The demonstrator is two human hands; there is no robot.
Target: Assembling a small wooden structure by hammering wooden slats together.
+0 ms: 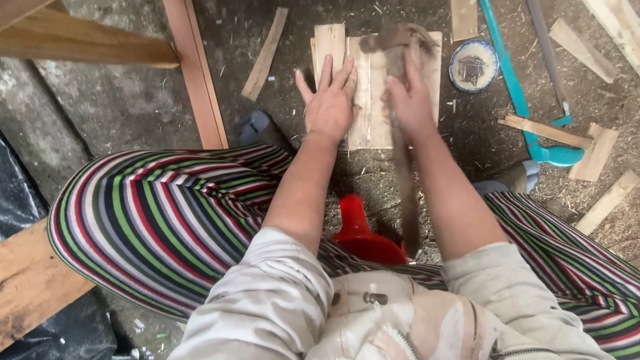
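My left hand (329, 103) lies flat, fingers spread, pinning the pale wood boards (370, 103), while my right hand (409, 106) is clenched around a blurred hammer (398, 39) just above them. I judge a crooked blow could strike the left fingers alongside. Right of both hands sit a round tin (473, 65) and teal saw (515, 72).

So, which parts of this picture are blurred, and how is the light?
Head view: the right hand and the hammer it grips are smeared by motion blur; the left hand, flat on the wooden boards, is sharp, as is the teal saw. Light is soft and even, without glare or hard shadows.
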